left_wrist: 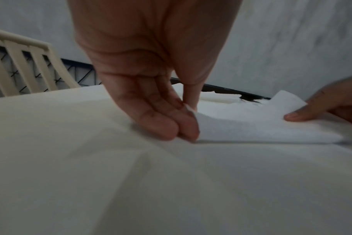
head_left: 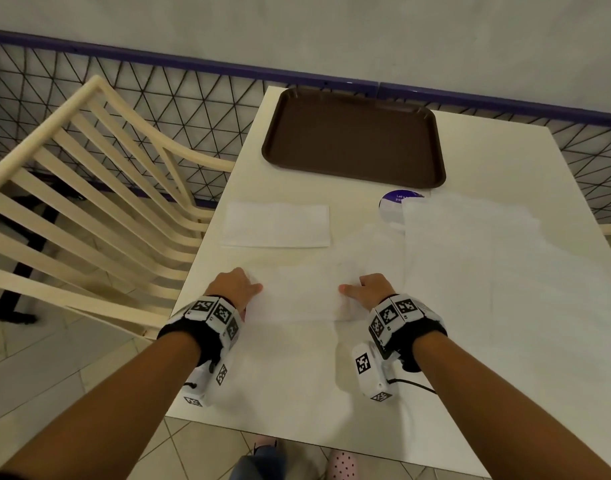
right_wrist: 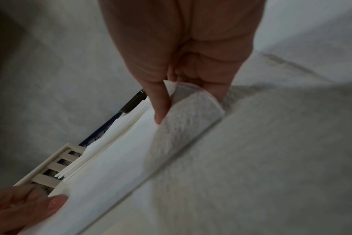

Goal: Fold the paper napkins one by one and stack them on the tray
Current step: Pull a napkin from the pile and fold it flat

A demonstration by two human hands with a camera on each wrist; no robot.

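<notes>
A white paper napkin (head_left: 299, 296) lies on the white table (head_left: 297, 382) near the front edge, part folded over itself. My left hand (head_left: 240, 285) pinches its left end (left_wrist: 193, 111) between thumb and fingers. My right hand (head_left: 368, 289) pinches the right end, where the paper curls over (right_wrist: 191, 111). A folded napkin (head_left: 276, 225) rests further back on the left. The brown tray (head_left: 354, 138) stands at the far end of the table and holds nothing.
A pile of unfolded napkins (head_left: 487, 244) covers the right side of the table and partly hides a round purple sticker (head_left: 394, 206). A cream slatted chair (head_left: 89, 188) stands to the left, with a wire fence (head_left: 193, 98) behind.
</notes>
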